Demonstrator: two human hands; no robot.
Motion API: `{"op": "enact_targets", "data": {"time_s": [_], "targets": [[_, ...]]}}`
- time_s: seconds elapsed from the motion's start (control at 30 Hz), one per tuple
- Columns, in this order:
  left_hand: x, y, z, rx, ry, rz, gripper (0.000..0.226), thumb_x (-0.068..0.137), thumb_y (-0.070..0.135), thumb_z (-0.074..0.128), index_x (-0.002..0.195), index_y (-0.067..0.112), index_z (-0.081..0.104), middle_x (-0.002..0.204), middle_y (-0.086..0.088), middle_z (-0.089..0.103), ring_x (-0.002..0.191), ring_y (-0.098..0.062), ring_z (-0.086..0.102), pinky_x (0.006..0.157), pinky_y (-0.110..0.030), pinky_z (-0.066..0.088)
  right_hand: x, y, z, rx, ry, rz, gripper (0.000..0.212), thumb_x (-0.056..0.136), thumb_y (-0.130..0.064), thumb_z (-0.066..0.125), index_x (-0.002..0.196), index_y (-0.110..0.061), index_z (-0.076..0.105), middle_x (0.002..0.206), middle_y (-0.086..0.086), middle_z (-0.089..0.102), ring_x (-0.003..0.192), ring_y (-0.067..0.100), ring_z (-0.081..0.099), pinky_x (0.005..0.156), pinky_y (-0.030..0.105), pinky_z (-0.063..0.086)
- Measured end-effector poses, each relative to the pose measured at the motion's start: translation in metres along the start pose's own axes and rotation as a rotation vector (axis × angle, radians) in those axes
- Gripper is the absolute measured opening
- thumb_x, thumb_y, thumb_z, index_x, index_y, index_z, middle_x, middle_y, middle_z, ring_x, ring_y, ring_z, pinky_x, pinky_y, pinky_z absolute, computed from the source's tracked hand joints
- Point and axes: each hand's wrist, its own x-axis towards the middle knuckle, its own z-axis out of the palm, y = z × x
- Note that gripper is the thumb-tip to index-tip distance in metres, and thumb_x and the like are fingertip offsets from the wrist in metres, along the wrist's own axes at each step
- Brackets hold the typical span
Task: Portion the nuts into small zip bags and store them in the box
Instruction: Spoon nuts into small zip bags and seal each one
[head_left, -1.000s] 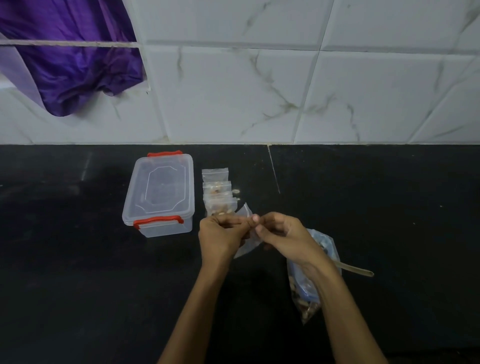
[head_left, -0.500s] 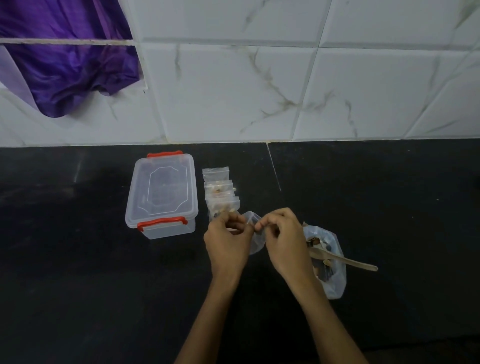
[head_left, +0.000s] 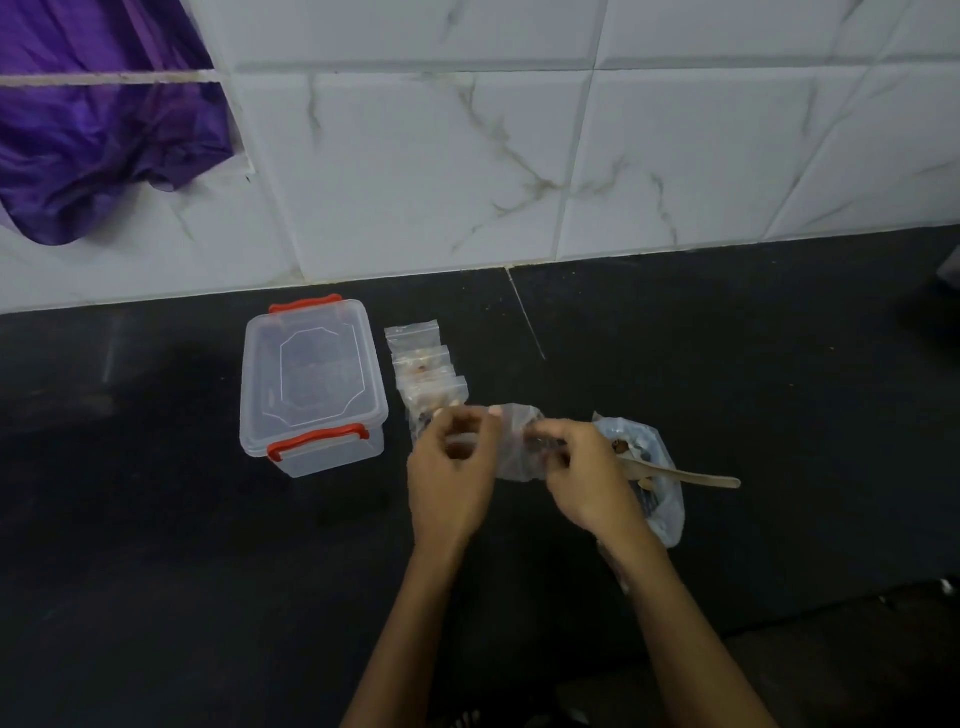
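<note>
I judge the step in hand to be pulling open the mouth of the small clear plastic zip bag (head_left: 519, 441) so nuts can go in. To do it well I would keep one pinch on each lip of the mouth, draw them apart evenly, and hold the opening up and facing the spoon.

My left hand (head_left: 451, 467) has its fingers curled and pinching the bag's left edge; my right hand (head_left: 582, 467) pinches the right edge the same way. Motion blur hides the fingertips, so how wide the mouth stands I cannot tell.

The bag hangs between both hands above the black countertop (head_left: 156, 571). At 3 o'clock from it lies the larger clear plastic bag of nuts (head_left: 660, 493) with a pale wooden spoon (head_left: 696, 477) in it. At 11 o'clock sits a row of filled small zip bags (head_left: 423, 364), and at 9 to 10 o'clock the clear lidded plastic box with red clips (head_left: 311, 384), closed.
</note>
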Motion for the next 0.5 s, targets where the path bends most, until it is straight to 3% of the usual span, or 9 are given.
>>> {"op": "enact_targets", "data": {"time_s": [0.07,0.17,0.27,0.37,0.5], "targets": [[-0.001,-0.006,-0.007,-0.053,0.086,-0.130,0.018,0.089,0.032,0.057,0.104,0.023,0.058,0.105,0.004,0.061,0.096,-0.008,0.060,0.078,-0.026,0.050,-0.003,0.004,-0.001,0.181,-0.016,0.061,0.030,0.091,0.001,0.049,0.093,-0.023,0.066,0.103,-0.014,0.059,0.098,0.003,0.056,0.077,0.019,0.052],[-0.001,-0.008,-0.015,-0.166,-0.091,-0.337,0.020,0.091,0.032,0.054,0.108,0.022,0.058,0.107,0.004,0.060,0.098,-0.009,0.058,0.079,-0.027,0.047,-0.011,0.008,-0.003,0.448,0.019,0.161,0.020,0.090,0.001,0.054,0.089,-0.010,0.070,0.095,-0.014,0.066,0.094,0.007,0.063,0.066,0.017,0.055],[-0.004,-0.008,-0.016,-0.296,-0.201,-0.448,0.015,0.092,0.028,0.051,0.093,0.018,0.063,0.106,-0.001,0.064,0.102,-0.019,0.061,0.090,-0.043,0.047,-0.018,0.011,-0.003,0.478,0.020,0.161,0.011,0.084,-0.002,0.064,0.087,-0.008,0.072,0.089,-0.016,0.069,0.090,-0.002,0.062,0.065,0.013,0.051],[-0.003,-0.008,-0.014,-0.491,-0.176,-0.539,0.012,0.092,0.021,0.052,0.093,0.015,0.062,0.110,-0.008,0.063,0.103,-0.026,0.062,0.086,-0.046,0.052,-0.020,0.012,-0.001,0.409,0.019,0.162,0.018,0.080,-0.006,0.069,0.082,-0.024,0.072,0.098,-0.011,0.069,0.099,0.006,0.059,0.080,0.025,0.052],[0.000,-0.008,-0.014,-0.621,-0.131,-0.613,0.016,0.092,0.017,0.052,0.106,0.016,0.059,0.115,-0.012,0.061,0.107,-0.031,0.060,0.087,-0.050,0.051,-0.019,0.003,-0.004,0.310,-0.063,0.135,0.030,0.090,-0.002,0.054,0.080,-0.027,0.065,0.098,0.001,0.066,0.086,0.012,0.061,0.065,0.018,0.054]]}}
